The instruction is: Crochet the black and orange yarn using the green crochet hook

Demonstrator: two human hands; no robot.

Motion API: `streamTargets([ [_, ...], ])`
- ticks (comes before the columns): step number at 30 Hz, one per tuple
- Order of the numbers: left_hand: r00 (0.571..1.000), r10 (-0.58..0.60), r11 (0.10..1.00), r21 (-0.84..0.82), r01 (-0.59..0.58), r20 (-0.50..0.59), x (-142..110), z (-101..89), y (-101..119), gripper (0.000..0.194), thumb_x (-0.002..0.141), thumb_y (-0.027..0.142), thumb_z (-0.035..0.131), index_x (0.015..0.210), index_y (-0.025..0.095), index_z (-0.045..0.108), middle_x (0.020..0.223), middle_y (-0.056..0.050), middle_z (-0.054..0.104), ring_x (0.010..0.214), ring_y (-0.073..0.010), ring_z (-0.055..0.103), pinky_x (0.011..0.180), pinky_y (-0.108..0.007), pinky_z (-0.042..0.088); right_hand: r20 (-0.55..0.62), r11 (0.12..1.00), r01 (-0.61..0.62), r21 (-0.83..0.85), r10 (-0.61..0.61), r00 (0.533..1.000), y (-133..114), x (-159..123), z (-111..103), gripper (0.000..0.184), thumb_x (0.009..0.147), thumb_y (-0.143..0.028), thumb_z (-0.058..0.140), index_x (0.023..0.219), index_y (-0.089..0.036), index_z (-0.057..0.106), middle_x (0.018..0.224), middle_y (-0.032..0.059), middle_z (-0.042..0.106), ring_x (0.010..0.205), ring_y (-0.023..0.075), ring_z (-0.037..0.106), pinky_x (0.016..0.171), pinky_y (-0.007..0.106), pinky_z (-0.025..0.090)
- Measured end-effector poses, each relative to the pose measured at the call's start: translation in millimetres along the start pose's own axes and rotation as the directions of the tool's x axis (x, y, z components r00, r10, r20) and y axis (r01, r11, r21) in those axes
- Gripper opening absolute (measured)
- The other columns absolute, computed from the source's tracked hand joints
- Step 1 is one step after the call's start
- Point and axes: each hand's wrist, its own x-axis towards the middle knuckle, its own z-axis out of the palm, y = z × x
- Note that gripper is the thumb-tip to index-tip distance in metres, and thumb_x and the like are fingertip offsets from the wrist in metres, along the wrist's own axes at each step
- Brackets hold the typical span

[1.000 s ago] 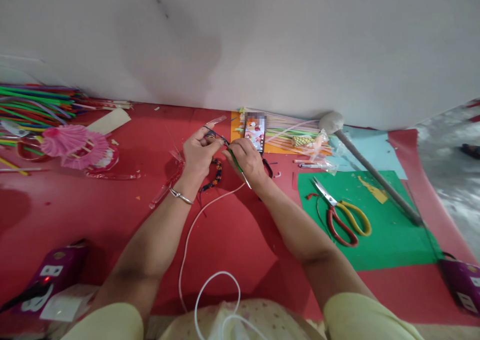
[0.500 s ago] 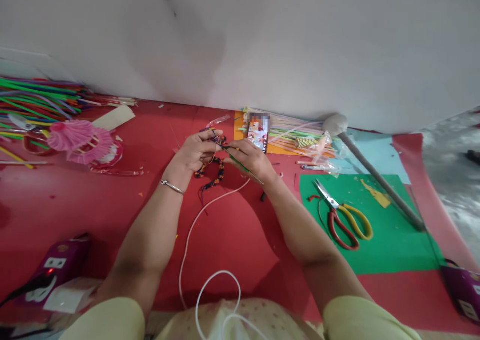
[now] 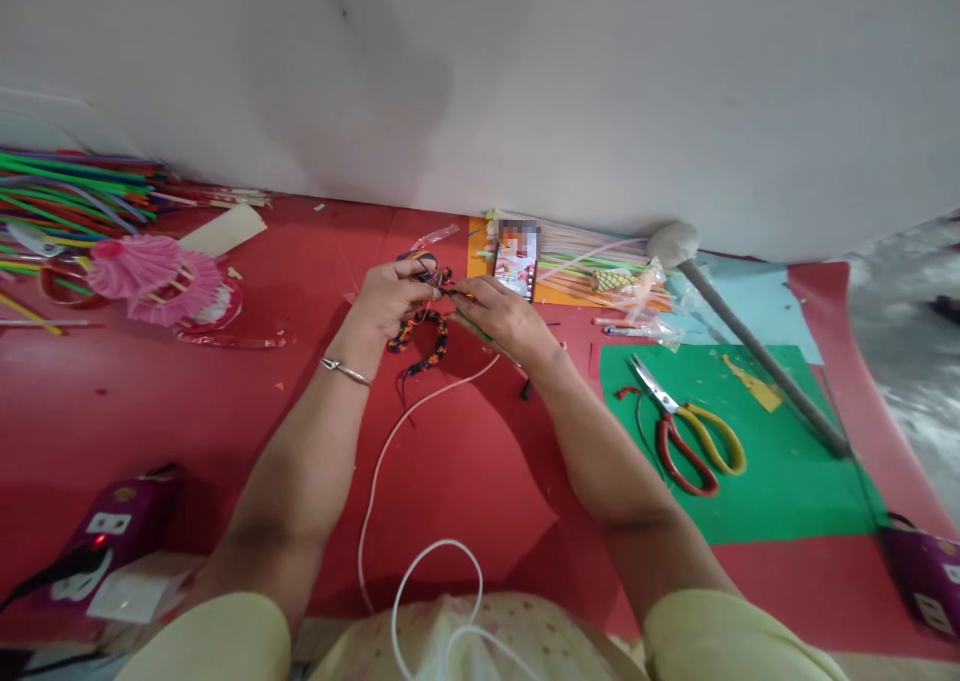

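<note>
Holding: left hand (image 3: 394, 299), dark cords (image 3: 424, 267) pinched in its fingers, apparently to steady them at the tool's tip; right hand (image 3: 510, 319), green-handled tool (image 3: 474, 327) gripped slantwise, likely for fine control. Dark-and-orange band (image 3: 432, 358): just below both hands, seemingly on the red bench (image 3: 465, 471). Phone (image 3: 516, 261): beyond the hands, presumably for easy viewing. Against one second ago: more band shows below the left hand; scissors (image 3: 665, 401) unmoved.
</note>
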Motion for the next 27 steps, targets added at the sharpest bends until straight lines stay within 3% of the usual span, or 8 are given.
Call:
streamTargets([
  [7,0.986,0.164,0.985,0.054,-0.163,-0.017,-1.3,6.5,-1.8,0.046,0.046,0.009,0.088,0.091,0.015,0.080,0.058,0.005,0.060,0.054,-0.0090,0.052,0.050,-0.023,0.034,-0.006,0.998,0.007,0.056,-0.007,1.000,0.2,-1.4,-1.4,0.027,0.108,-0.031,0.053,0.120,-0.017,0.073,0.122,0.0157,0.071,0.113,0.0252,0.068,0.100,0.042,0.061],
  [16,0.982,0.187,0.981,0.052,-0.186,-0.030,-2.9,7.4,-0.8,0.040,0.049,0.007,0.091,0.086,0.015,0.080,0.055,0.006,0.057,0.059,-0.0118,0.058,0.055,-0.024,0.042,-0.005,0.994,-0.044,0.103,0.045,0.999,-1.2,-0.8,-2.7,0.026,0.107,-0.032,0.052,0.115,-0.020,0.074,0.121,0.0131,0.070,0.113,0.0240,0.066,0.100,0.040,0.059],
  [19,0.980,0.196,0.980,0.050,-0.193,-0.044,-2.8,7.9,-0.5,0.039,0.049,0.005,0.090,0.086,0.014,0.079,0.062,0.004,0.063,0.061,-0.0113,0.058,0.058,-0.025,0.045,-0.005,0.994,-0.053,0.095,0.053,0.999,-2.5,-0.5,-2.9,0.026,0.107,-0.034,0.053,0.116,-0.021,0.074,0.121,0.0122,0.070,0.111,0.0240,0.066,0.100,0.041,0.059],
  [22,0.959,0.273,0.959,0.095,-0.266,-0.071,-1.4,9.4,-3.0,0.038,0.051,0.006,0.087,0.088,0.014,0.080,0.069,0.002,0.067,0.059,-0.0091,0.055,0.057,-0.024,0.042,0.001,0.993,-0.073,0.089,0.073,0.997,-3.9,-0.3,-0.9,0.025,0.107,-0.032,0.052,0.117,-0.022,0.073,0.121,0.0126,0.069,0.111,0.0250,0.066,0.099,0.042,0.060],
  [27,0.943,0.324,0.929,0.212,-0.302,-0.074,1.9,8.5,-8.2,0.042,0.055,0.009,0.082,0.097,0.014,0.082,0.060,0.005,0.058,0.052,-0.0065,0.044,0.051,-0.022,0.030,-0.025,0.983,-0.076,0.164,0.081,0.996,-3.9,-1.3,3.2,0.028,0.107,-0.033,0.051,0.116,-0.020,0.074,0.121,0.0151,0.070,0.111,0.0262,0.067,0.100,0.045,0.060],
])
